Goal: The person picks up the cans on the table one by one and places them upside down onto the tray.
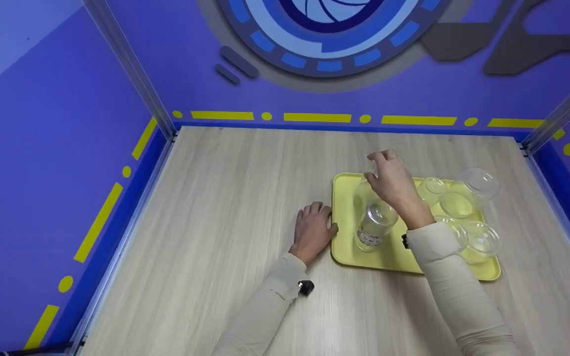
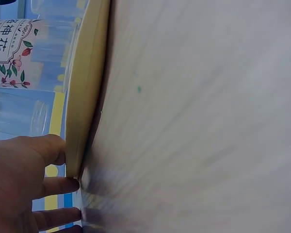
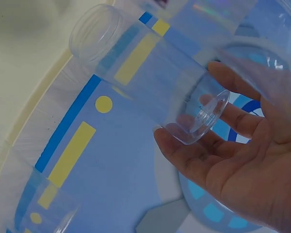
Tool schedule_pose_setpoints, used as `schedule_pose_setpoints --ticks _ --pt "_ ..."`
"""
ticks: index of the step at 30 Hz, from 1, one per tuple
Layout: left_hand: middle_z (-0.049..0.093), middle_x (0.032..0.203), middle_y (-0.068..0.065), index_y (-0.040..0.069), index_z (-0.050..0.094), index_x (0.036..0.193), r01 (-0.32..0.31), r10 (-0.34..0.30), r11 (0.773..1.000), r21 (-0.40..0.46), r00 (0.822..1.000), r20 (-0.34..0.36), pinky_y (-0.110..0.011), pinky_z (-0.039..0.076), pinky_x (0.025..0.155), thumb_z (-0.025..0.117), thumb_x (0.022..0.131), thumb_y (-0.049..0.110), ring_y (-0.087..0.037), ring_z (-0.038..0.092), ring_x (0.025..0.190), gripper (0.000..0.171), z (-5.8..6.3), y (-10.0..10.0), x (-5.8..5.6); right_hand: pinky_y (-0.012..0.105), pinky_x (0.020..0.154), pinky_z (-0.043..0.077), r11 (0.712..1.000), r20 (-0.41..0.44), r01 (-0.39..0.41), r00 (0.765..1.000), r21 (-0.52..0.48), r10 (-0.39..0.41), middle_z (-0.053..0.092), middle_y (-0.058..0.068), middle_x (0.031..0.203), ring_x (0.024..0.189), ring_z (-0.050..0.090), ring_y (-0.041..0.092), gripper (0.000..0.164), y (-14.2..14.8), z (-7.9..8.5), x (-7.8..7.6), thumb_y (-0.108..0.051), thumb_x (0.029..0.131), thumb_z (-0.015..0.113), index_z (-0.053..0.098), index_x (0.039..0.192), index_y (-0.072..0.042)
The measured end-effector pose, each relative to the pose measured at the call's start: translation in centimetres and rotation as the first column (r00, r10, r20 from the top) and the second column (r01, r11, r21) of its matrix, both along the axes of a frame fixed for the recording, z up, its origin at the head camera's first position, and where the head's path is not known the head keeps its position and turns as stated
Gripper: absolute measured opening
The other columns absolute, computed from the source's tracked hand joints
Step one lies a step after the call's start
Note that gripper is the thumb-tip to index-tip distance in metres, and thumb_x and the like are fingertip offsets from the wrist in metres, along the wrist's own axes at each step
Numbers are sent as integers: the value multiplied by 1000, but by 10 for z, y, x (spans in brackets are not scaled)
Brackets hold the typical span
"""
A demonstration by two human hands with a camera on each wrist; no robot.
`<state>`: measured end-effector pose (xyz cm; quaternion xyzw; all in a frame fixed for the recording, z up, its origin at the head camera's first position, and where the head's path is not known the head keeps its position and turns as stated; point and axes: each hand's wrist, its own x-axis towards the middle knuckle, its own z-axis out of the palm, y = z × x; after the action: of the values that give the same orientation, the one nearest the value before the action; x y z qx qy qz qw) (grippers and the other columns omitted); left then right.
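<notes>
In the right wrist view my right hand [image 3: 247,150] grips a clear plastic jar [image 3: 150,82] round its base, thumb on one side and fingers on the other. The jar is upside down, its ringed mouth pointing toward the yellow tray [image 1: 347,257]. Just in front of it on the tray stands a clear jar with a flowered label [image 1: 374,227]. My left hand [image 1: 312,230] rests on the table at the tray's left edge. Its fingers are spread, with the thumb against the rim in the left wrist view.
Several other clear jars [image 1: 483,240] stand on the tray's right half, partly behind my right forearm. One clear jar [image 1: 481,182] overlaps the tray's far right corner. Blue panels [image 1: 305,99] with metal corner posts [image 1: 136,69] border the wooden table [image 1: 225,207].
</notes>
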<state>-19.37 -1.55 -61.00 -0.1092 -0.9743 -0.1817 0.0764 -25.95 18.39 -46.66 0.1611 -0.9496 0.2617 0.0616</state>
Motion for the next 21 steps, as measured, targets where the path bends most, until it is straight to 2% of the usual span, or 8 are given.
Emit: schedule_pose_setpoints --ticks 5,13,21 --pt "60 140 -11 13 70 130 -4 5 1000 -12 999 43 -48 44 104 69 98 38 -32 56 126 41 2 0 0 65 104 44 1000 9 -1 1000 12 1 54 38 134 125 53 55 39 -2 -1 -2 -3 98 71 60 133 12" --pt "60 138 -9 14 71 131 -5 6 1000 -16 998 65 -47 44 105 69 99 38 -30 55 124 40 4 1 -1 65 103 45 1000 14 -8 1000 28 8 55 39 132 122 54 57 41 -2 -4 -7 -3 98 72 59 132 13" --pt "60 137 -8 14 70 130 -10 11 1000 -28 999 32 -47 44 104 69 99 38 -30 56 123 39 0 1 1 64 101 46 1000 12 -16 1000 16 16 57 39 128 119 55 57 39 -2 -10 -11 -2 95 75 61 128 13"
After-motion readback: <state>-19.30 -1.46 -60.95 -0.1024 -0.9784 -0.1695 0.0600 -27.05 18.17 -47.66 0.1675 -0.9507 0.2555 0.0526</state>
